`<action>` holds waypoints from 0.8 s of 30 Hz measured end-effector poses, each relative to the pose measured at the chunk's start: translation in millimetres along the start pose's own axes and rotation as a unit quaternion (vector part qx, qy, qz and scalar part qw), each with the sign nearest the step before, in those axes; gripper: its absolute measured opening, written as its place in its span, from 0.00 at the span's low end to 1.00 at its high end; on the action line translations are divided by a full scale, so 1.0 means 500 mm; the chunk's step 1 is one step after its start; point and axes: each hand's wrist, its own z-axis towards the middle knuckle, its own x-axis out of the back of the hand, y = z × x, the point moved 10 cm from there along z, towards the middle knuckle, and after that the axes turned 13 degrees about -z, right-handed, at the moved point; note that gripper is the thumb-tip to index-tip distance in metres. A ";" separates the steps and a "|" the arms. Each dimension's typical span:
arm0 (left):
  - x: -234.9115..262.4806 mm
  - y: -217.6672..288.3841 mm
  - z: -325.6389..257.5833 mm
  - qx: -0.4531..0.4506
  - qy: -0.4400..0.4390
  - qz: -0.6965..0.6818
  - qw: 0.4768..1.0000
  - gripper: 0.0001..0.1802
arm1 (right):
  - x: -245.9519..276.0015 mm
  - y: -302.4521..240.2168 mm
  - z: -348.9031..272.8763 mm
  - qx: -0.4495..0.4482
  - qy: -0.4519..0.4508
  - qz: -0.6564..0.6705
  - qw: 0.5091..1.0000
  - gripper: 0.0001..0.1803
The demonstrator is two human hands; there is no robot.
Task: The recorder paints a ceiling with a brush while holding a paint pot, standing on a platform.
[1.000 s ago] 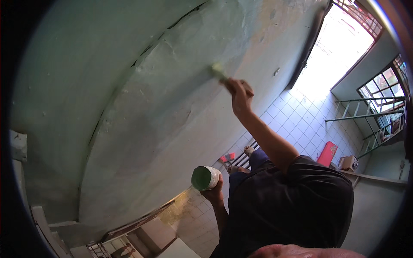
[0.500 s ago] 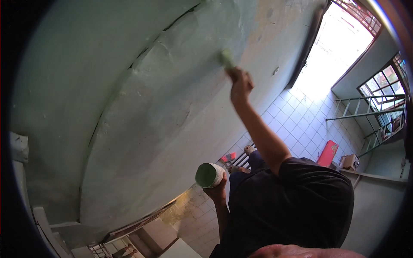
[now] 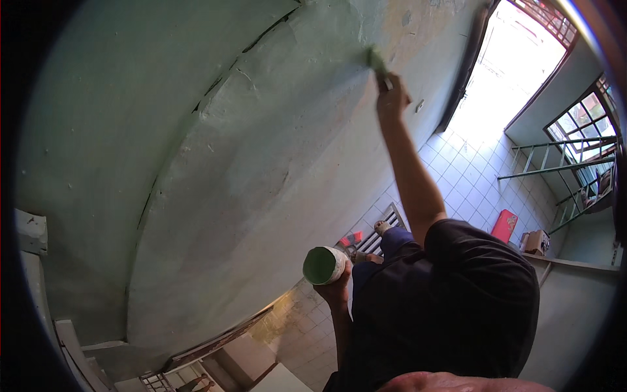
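My right hand (image 3: 393, 99), raised at arm's length, grips the handle of a paintbrush (image 3: 377, 62). Green paint coats its bristles, which are at the pale green wall (image 3: 228, 183), by a patch of bare, peachy plaster. Held lower and closer to my body, my left hand (image 3: 336, 291) wraps round a white tub (image 3: 323, 265) whose mouth faces up and shows green paint inside. Part of that hand is hidden behind the tub.
I stand on a slatted bench (image 3: 392, 219) over the white tiled floor (image 3: 450, 166). A red brush-like thing (image 3: 351, 238) lies beside it. Farther off are a red flat case (image 3: 504, 226), a brown box (image 3: 537, 242), a green metal frame (image 3: 555, 171) and a bright doorway (image 3: 516, 65).
My right hand and the paintbrush have moved up and to the right along the wall. The tub in my left hand has shifted slightly right with the view.
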 end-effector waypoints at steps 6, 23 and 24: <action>-0.019 -0.006 0.019 0.002 -0.011 0.003 1.000 0.41 | 0.064 0.105 -0.282 -0.168 -0.157 -0.101 0.968 0.06; -0.032 -0.023 0.019 0.035 -0.005 -0.024 0.999 0.43 | 0.096 0.170 -0.413 -0.236 -0.199 -0.099 0.946 0.06; -0.037 -0.023 0.024 0.038 -0.012 -0.016 0.999 0.43 | 0.105 0.173 -0.447 -0.267 -0.221 -0.103 0.932 0.07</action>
